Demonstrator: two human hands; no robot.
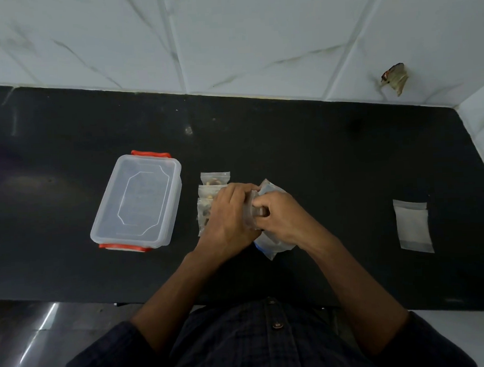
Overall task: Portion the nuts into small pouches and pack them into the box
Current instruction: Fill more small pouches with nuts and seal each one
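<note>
Both hands meet at the middle of the black tabletop [331,157]: left hand [228,214] and right hand [278,215] pinch one small clear pouch [250,213] above a larger plastic bag [274,244]. Three filled pouches [214,181] overlap just left; beyond them, a lidded, red-clipped box [137,200]. One flat pouch [413,225] lies near the right edge. White marble-look tiles [256,35] behind.

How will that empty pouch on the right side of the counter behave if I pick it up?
The empty pouch lies flat and thin, so it is probably very light and floppy. Its clear film looks smooth, so it may slide on the glossy black counter and resist pinching.
</note>
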